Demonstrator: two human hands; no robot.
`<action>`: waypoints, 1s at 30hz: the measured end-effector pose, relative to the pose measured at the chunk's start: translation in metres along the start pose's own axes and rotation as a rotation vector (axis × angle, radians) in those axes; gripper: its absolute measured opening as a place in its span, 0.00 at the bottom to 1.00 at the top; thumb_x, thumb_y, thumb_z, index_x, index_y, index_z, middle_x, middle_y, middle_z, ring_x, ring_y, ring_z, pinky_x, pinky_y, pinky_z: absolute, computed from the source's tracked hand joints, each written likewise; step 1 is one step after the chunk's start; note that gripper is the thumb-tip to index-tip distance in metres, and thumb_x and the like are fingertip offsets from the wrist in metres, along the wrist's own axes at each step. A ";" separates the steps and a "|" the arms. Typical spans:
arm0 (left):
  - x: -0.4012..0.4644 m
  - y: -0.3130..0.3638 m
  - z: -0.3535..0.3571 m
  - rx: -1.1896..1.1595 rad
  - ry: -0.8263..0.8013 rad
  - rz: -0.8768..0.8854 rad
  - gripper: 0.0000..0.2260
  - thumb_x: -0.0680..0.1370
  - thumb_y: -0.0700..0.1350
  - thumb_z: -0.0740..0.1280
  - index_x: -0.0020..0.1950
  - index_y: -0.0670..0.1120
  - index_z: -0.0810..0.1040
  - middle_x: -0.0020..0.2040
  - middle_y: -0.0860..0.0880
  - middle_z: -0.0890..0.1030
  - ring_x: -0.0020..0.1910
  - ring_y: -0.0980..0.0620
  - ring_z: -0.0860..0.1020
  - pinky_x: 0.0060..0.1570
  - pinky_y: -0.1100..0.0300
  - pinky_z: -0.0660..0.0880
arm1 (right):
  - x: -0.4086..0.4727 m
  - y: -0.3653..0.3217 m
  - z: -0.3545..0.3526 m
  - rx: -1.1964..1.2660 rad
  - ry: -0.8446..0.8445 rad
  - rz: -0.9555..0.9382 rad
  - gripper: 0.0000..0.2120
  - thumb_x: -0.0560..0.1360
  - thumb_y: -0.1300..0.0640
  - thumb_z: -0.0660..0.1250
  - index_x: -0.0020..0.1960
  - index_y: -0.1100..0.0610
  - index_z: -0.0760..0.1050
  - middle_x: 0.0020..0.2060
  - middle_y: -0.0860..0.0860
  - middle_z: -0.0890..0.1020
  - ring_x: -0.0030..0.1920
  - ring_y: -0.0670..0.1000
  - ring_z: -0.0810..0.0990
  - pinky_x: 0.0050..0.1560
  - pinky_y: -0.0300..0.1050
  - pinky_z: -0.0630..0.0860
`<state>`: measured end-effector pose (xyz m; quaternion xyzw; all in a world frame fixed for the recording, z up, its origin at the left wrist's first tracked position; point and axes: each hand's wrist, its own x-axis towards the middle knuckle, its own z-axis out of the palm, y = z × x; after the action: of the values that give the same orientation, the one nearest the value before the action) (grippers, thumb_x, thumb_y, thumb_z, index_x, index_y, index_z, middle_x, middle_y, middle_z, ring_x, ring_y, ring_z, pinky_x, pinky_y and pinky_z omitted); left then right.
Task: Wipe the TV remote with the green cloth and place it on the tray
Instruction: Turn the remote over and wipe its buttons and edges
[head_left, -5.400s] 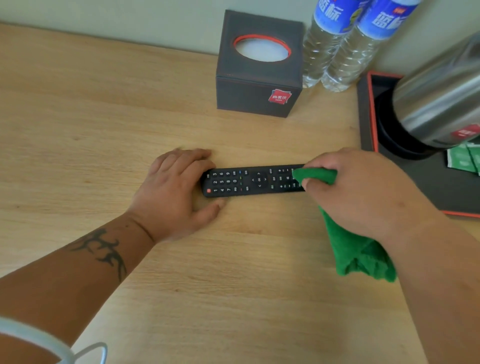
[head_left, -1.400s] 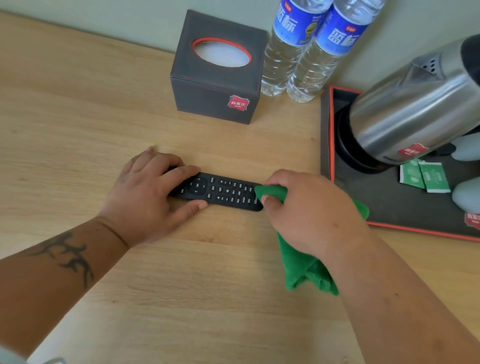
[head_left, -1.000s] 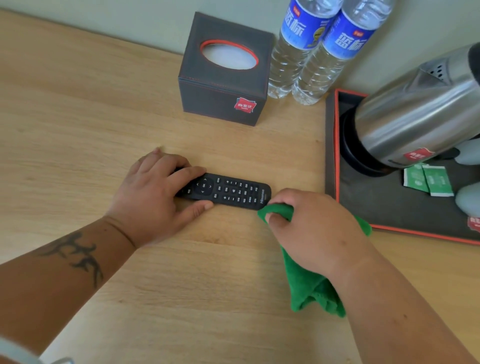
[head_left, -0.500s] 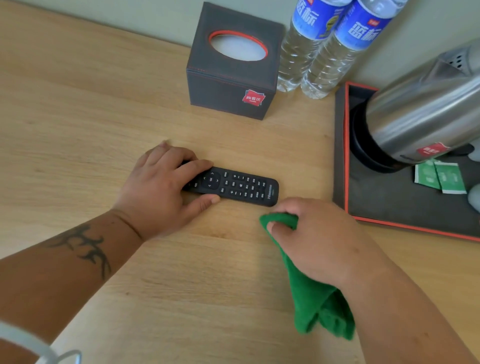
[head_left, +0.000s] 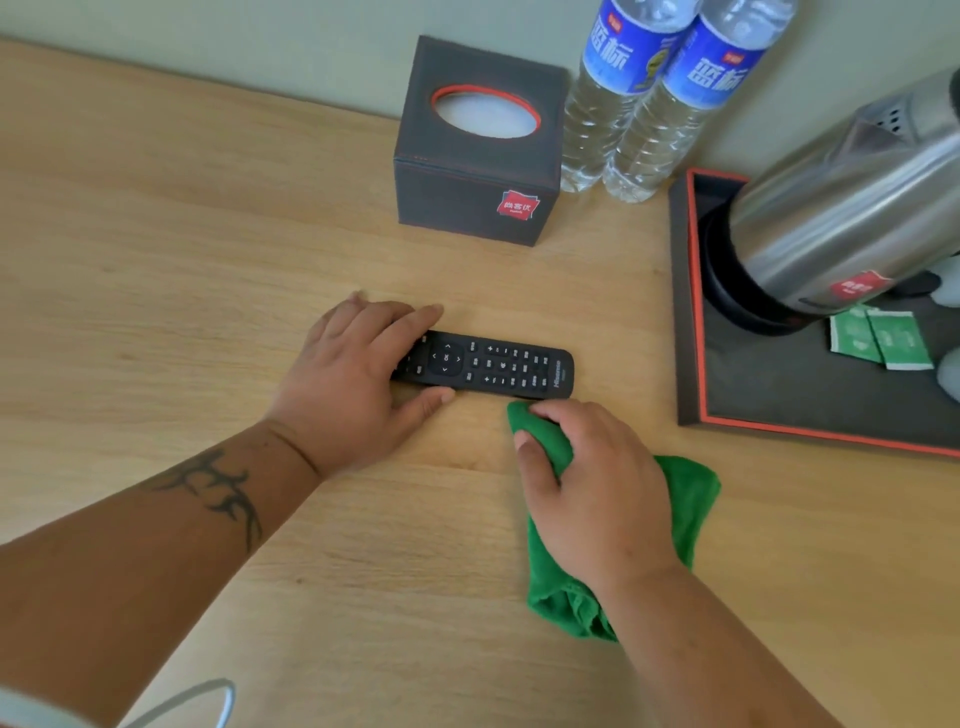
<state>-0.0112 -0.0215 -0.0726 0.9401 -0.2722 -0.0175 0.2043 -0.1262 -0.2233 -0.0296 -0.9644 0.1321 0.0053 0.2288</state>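
A black TV remote lies flat on the wooden desk, buttons up. My left hand grips its left end, fingers over the top and thumb along the near side. My right hand is closed on the bunched green cloth, which rests on the desk just in front of the remote's right end. The cloth's tip sits close to the remote's near edge; whether they touch I cannot tell. The dark tray with an orange rim is at the right.
On the tray stand a steel kettle and green sachets. A dark tissue box and two water bottles stand at the back by the wall. Bare desk stretches to the left and front.
My right hand with the cloth slid off the remote's right end and down onto the desk in front of it. My left hand kept holding the remote's left end.
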 end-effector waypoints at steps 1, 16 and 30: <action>0.000 0.000 -0.001 -0.023 -0.015 -0.002 0.33 0.75 0.66 0.63 0.75 0.50 0.66 0.65 0.47 0.76 0.66 0.44 0.72 0.75 0.43 0.60 | 0.000 0.000 0.000 0.008 0.008 0.002 0.12 0.76 0.46 0.66 0.57 0.48 0.78 0.46 0.43 0.81 0.47 0.47 0.78 0.47 0.46 0.76; -0.009 -0.033 -0.041 -0.092 -0.096 0.008 0.25 0.78 0.58 0.61 0.75 0.54 0.66 0.61 0.52 0.81 0.57 0.52 0.78 0.56 0.62 0.70 | -0.001 0.001 0.005 0.020 0.069 0.011 0.14 0.75 0.50 0.68 0.59 0.50 0.81 0.48 0.44 0.82 0.50 0.48 0.79 0.50 0.46 0.77; -0.014 -0.042 -0.014 -0.186 0.077 0.128 0.19 0.81 0.40 0.60 0.73 0.44 0.71 0.64 0.46 0.77 0.62 0.49 0.75 0.65 0.60 0.70 | 0.025 -0.013 -0.007 0.339 0.315 0.090 0.16 0.79 0.52 0.65 0.66 0.49 0.76 0.54 0.41 0.75 0.54 0.37 0.74 0.57 0.21 0.63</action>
<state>0.0003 0.0233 -0.0770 0.8978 -0.3209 0.0065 0.3016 -0.0995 -0.2210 -0.0195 -0.8942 0.2081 -0.1571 0.3638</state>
